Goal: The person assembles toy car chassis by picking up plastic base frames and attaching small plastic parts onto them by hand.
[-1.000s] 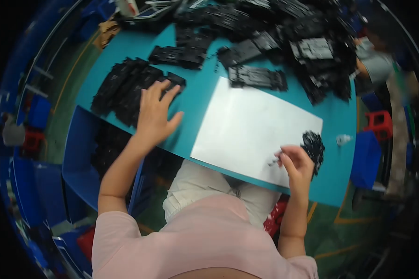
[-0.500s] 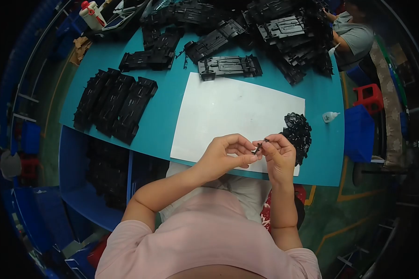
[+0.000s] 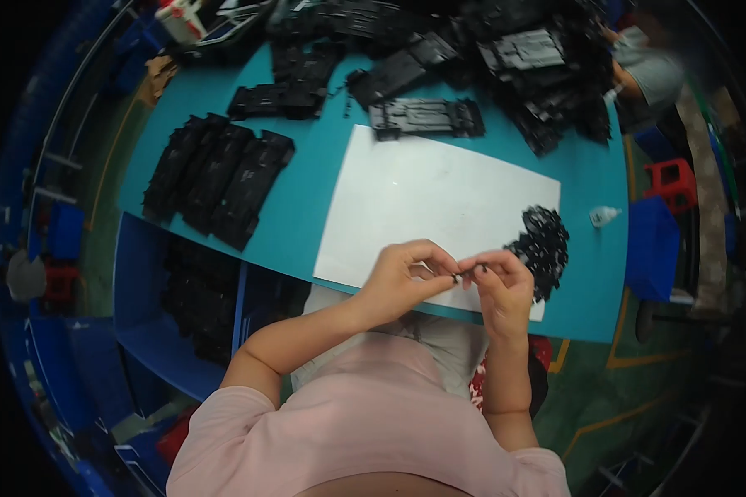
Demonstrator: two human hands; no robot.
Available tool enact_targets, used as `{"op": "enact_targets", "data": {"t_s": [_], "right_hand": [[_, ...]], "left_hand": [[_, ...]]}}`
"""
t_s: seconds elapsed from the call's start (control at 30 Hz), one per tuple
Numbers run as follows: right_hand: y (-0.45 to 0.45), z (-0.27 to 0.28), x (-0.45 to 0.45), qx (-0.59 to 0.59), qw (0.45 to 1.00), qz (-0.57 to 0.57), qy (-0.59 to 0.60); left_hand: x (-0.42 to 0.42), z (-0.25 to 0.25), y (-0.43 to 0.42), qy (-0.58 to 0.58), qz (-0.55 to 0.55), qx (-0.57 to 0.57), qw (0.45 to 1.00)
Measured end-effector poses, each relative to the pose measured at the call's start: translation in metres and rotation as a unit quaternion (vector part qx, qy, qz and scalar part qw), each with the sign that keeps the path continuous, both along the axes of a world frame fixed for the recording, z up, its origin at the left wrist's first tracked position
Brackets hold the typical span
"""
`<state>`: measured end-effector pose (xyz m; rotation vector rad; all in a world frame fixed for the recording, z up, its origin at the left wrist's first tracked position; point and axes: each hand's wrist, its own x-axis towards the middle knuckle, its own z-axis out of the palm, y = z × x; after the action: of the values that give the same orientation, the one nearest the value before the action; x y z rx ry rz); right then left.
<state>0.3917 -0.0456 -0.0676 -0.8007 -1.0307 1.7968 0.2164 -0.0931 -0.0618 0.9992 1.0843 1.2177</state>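
Both my hands meet over the front edge of a white sheet (image 3: 414, 199). My left hand (image 3: 402, 282) pinches one end of a small black plastic part (image 3: 466, 273) between thumb and fingertips. The fingers of my right hand (image 3: 504, 290) are closed on the other end of it. Its exact shape is partly hidden by the fingers and blurred. Just right of my right hand lies a pile of small black plastic parts (image 3: 545, 248) on the sheet's right side.
Several black car chassis (image 3: 215, 178) stand in a row at left, with more chassis (image 3: 427, 118) heaped along the back. A small white bottle (image 3: 605, 216) lies on the teal table (image 3: 588, 282) at right. Another person's arm (image 3: 630, 83) shows at the back right. Below is a blue bin (image 3: 153, 323).
The view has shifted a little, so the table appears further right. The small black part has turned between my fingers, and my fingertips have come closer together.
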Motion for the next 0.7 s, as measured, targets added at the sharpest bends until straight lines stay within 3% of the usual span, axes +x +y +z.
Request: {"op": "enact_targets", "data": {"t_s": [0.1, 0.23, 0.27, 0.33, 0.4, 0.43, 0.53, 0.6, 0.67, 0.7], "right_hand": [[-0.002, -0.002, 0.0, 0.024, 1.0, 0.01, -0.004], [-0.004, 0.002, -0.002, 0.042, 0.996, 0.005, -0.08], [-0.005, 0.003, 0.0, 0.053, 0.994, 0.005, -0.099], [-0.006, 0.002, 0.003, 0.053, 0.994, 0.013, -0.099], [-0.005, -0.002, 0.007, 0.064, 0.993, 0.026, -0.099], [-0.005, -0.003, 0.005, 0.064, 0.993, 0.024, -0.096], [-0.008, -0.001, 0.001, 0.046, 0.991, 0.032, -0.119], [-0.011, 0.001, 0.001, 0.063, 0.991, 0.038, -0.113], [-0.011, 0.002, 0.005, 0.064, 0.99, 0.033, -0.12], [-0.014, 0.002, 0.007, 0.061, 0.989, 0.039, -0.125]], "left_hand": [[-0.005, -0.005, -0.003, -0.028, -0.028, -0.009, 0.999], [-0.05, 0.012, 0.006, 0.057, 0.006, 0.004, 0.998], [-0.076, 0.022, 0.014, 0.114, 0.036, 0.008, 0.993], [-0.134, 0.027, 0.037, 0.101, 0.152, 0.021, 0.983], [-0.197, 0.044, 0.069, 0.232, 0.245, 0.081, 0.938], [-0.238, 0.037, 0.093, 0.225, 0.271, 0.069, 0.933], [-0.325, 0.027, 0.15, 0.412, 0.335, 0.04, 0.847], [-0.325, 0.02, 0.164, 0.551, 0.398, 0.025, 0.734], [-0.289, 0.021, 0.168, 0.61, 0.359, 0.134, 0.694], [-0.266, 0.018, 0.172, 0.583, 0.315, 0.145, 0.735]]}}
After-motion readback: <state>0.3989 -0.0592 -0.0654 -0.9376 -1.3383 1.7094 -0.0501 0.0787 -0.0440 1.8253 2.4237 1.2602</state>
